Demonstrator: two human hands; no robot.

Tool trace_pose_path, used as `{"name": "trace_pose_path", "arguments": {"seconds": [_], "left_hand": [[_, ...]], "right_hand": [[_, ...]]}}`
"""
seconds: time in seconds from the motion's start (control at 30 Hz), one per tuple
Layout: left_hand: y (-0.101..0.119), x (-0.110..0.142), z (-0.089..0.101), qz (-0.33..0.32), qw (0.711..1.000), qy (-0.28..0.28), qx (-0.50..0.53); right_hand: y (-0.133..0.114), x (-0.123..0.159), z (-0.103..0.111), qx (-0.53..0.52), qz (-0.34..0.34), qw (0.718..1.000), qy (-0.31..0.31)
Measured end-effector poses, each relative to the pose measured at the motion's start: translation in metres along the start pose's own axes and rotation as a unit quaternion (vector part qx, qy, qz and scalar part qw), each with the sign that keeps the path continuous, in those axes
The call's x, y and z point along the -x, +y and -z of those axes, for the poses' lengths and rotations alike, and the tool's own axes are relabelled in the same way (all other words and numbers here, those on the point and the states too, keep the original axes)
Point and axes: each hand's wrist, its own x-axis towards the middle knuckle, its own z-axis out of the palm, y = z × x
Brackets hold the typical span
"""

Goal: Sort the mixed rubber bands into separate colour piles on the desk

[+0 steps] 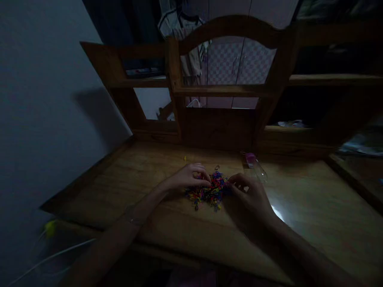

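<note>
A loose pile of small, thin multicoloured pieces (pixel 209 193), in red, blue, yellow and green, lies on the wooden desk (pixel 143 163). They look like little bands or strands, but the dim picture hides their exact kind. From the left, my left hand (pixel 193 175) reaches over the pile, thumb and forefinger pinched at its upper part. My right hand (pixel 247 189) is at the pile's right edge, its thumb and fingertips also drawn together. Whatever either pinch holds is too small to make out. A small dark loop (pixel 217 168) sits just beyond the pile.
A clear plastic bottle (pixel 259 171) with a pink top lies behind my right hand. One tiny yellow piece (pixel 184 158) rests farther back. A wooden shelf frame (pixel 221 123) closes off the desk's rear, and a wall (pixel 66 119) rises at left. A white cable (pixel 60 253) hangs at lower left.
</note>
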Motion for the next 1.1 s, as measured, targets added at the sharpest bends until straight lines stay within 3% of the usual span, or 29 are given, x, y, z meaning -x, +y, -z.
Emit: {"name": "trace_pose_path", "arguments": {"seconds": [0.13, 0.3, 0.43, 0.57, 0.73, 0.97, 1.1], "left_hand": [[0.009, 0.004, 0.005, 0.004, 0.997, -0.071, -0.008], [0.006, 0.004, 0.006, 0.015, 0.997, -0.07, -0.02], [0.005, 0.003, 0.004, 0.025, 0.997, -0.066, 0.007], [0.005, 0.0, -0.001, 0.081, 0.995, -0.008, 0.051], [0.001, -0.004, -0.013, 0.098, 0.99, 0.072, 0.066], [0.004, -0.004, -0.015, 0.031, 0.988, 0.146, -0.036], [0.007, -0.003, -0.019, -0.02, 0.982, 0.151, -0.107]], "right_hand": [[0.002, 0.002, -0.001, 0.004, 0.006, 1.0, -0.003], [0.006, 0.003, 0.0, 0.012, 0.014, 1.0, -0.023], [0.005, -0.002, 0.014, 0.035, 0.074, 0.994, -0.067], [0.003, -0.004, 0.024, 0.051, 0.126, 0.984, -0.12], [0.006, -0.002, 0.011, 0.072, 0.125, 0.98, -0.14], [0.004, -0.003, 0.01, 0.033, 0.118, 0.985, -0.117], [0.002, -0.003, 0.013, 0.019, 0.105, 0.988, -0.111]]}}
